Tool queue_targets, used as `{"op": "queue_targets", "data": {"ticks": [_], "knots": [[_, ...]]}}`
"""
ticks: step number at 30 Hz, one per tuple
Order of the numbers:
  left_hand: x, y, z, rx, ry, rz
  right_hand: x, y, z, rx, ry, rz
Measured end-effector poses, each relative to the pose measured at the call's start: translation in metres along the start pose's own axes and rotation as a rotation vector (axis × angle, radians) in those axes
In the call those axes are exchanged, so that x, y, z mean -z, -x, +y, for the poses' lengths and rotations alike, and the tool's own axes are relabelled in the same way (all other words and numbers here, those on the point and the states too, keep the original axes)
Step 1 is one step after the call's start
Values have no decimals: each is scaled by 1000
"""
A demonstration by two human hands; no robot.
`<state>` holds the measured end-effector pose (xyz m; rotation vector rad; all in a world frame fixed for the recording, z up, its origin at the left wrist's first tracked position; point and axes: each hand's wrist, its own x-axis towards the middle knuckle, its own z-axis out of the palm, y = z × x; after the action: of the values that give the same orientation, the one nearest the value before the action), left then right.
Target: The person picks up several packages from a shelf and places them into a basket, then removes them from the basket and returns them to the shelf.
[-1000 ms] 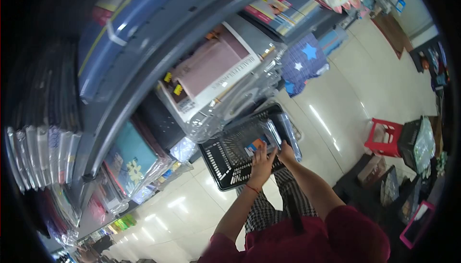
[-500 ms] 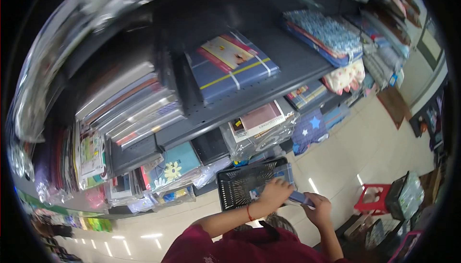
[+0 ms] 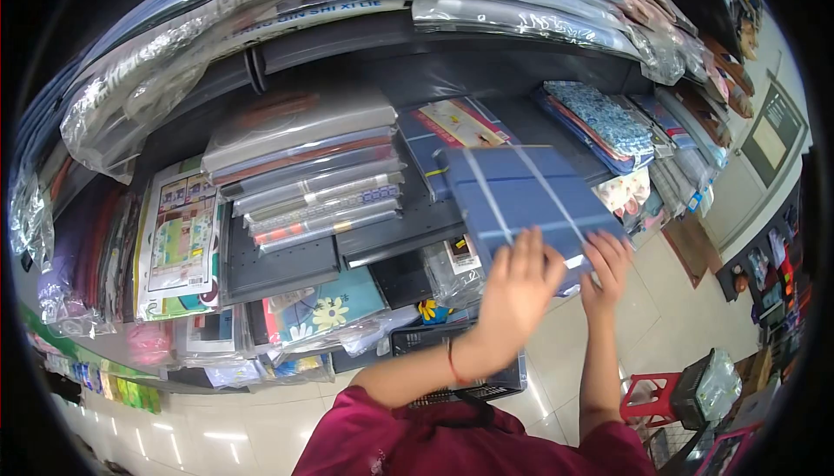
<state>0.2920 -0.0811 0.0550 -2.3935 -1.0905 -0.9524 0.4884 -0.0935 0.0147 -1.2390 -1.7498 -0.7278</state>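
Note:
A folded blue plaid cloth [image 3: 530, 189] with pale stripes is held tilted in front of the shelf, by its near edge. My left hand [image 3: 519, 289], with a red cord on the wrist, lies over that edge, fingers stretched along the top and slightly blurred. My right hand [image 3: 605, 263] grips the near right corner, fingers on top. The cloth's far side overlaps another blue plaid pack [image 3: 426, 150] with a yellow and red label on the shelf. Below my left forearm, a black basket [image 3: 417, 337] is mostly hidden.
A stack of plastic-wrapped packs [image 3: 313, 163] is left of the cloth. Folded blue textured textiles [image 3: 599, 120] sit to the right. Wrapped packs [image 3: 530, 20] fill the upper shelf. A red stool [image 3: 647, 398] with a dark crate [image 3: 699, 393] stands at lower right.
Both hands have risen from above the basket to shelf height, bringing the folded blue cloth up over the labelled pack. The view has shifted, showing more of the upper shelf.

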Motion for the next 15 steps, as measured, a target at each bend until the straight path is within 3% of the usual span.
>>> {"op": "queue_targets", "data": {"ticks": [5, 15], "knots": [[-95, 1, -75, 67, 14, 20, -97, -20, 22, -80, -207, -254], [-122, -36, -121, 165, 179, -7, -163, -64, 42, -89, -331, -296]]}}
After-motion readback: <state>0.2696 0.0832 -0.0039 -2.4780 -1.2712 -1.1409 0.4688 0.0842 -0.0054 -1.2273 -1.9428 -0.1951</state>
